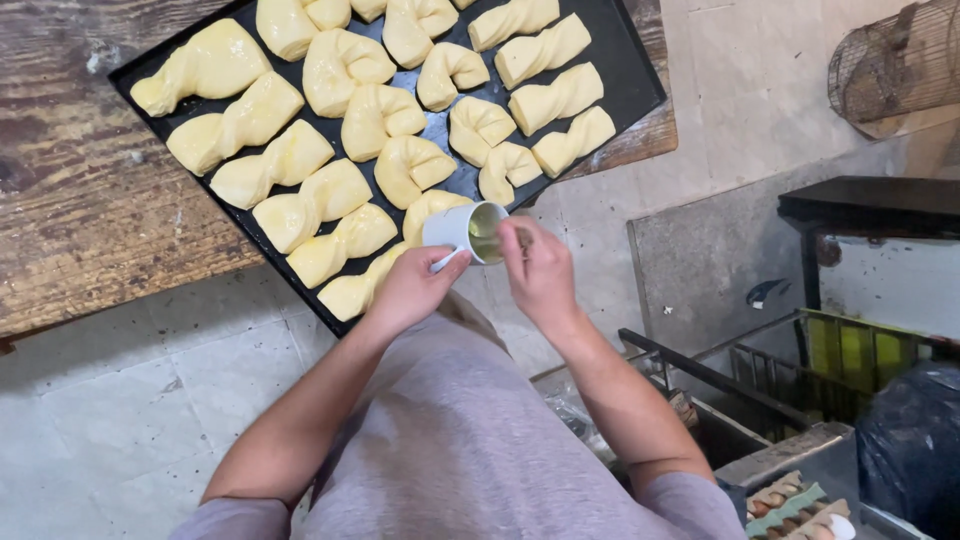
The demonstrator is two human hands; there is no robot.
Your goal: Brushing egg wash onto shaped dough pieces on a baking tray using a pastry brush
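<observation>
My left hand (415, 285) grips the handle of a white mug (462, 229) that holds a yellowish liquid, tilted toward me. My right hand (537, 268) reaches into the mug's mouth with its fingertips pinched; what they hold is hidden. Both hands hover at the near corner of a black baking tray (630, 80) on a worn wooden table (80, 200). The tray carries several raw, glossy yellow dough pieces (345, 70), some twisted, some curled.
A tiled floor (120, 400) lies below. To the right stand a dark stand (870, 200), a wire cage (900, 60), a metal crate (800, 370), a black bag (915, 440) and egg cartons (795, 505).
</observation>
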